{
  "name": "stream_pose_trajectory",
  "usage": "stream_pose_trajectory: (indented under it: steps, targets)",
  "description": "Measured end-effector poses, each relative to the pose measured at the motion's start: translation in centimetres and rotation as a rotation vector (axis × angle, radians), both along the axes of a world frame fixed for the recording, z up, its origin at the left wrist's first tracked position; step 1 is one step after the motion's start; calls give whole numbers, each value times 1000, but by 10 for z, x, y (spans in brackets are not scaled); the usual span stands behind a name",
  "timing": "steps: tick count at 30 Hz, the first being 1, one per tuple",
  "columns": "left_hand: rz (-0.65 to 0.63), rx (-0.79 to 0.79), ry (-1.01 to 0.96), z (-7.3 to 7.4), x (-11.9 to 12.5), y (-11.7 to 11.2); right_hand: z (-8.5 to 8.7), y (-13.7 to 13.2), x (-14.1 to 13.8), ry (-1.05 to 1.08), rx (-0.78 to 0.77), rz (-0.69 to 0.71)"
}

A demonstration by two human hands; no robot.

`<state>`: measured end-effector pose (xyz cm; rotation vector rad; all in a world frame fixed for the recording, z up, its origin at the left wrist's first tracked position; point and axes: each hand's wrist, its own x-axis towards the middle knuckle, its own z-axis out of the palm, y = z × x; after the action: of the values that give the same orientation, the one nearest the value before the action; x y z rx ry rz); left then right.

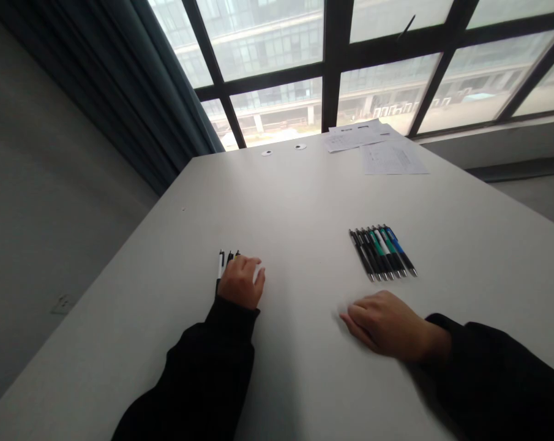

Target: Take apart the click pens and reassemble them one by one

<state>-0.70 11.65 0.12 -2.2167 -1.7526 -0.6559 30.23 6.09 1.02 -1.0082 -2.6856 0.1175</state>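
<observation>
My left hand rests over a small group of pens on the left of the white table. Its thumb and index finger stand apart. A white-and-black pen pokes out beside it, and the tips of a black pen and a yellowish one show above the knuckles; the rest is covered. Lower right, my right hand is closed, palm down, slightly blurred. A pale smear shows at its fingertips, too unclear to name. Beyond it lies a neat slanted row of several pens, black, green, white and blue.
Printed papers lie at the table's far right corner. Two small white oval pieces with dark spots are near the far edge. Behind are a large window and a dark blue curtain; a wall borders the left side.
</observation>
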Motion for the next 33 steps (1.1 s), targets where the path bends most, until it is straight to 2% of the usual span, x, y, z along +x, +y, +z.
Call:
stream_pose_trajectory:
  steps: [3, 6, 18, 24, 29, 31, 33]
  targets:
    - [255, -99, 174, 9, -22, 3, 3, -2, -2, 25, -36, 1]
    - [374, -198, 248, 14, -29, 1, 6, -3, -3, 44, -56, -8]
    - [503, -351, 204, 26, -27, -3, 6, -5, -2, 51, -54, -26]
    - [479, -360, 215, 21, -25, -2, 5, -5, -3, 47, -57, -38]
    - [427, -288, 255, 13, -27, 1, 4, -3, -3, 84, 2, -256]
    - [360, -247, 262, 10, -24, 2, 3, -2, -2, 119, -5, -260]
    - [225, -226, 244, 6, -14, -2, 1, -1, 0, 161, -44, -211]
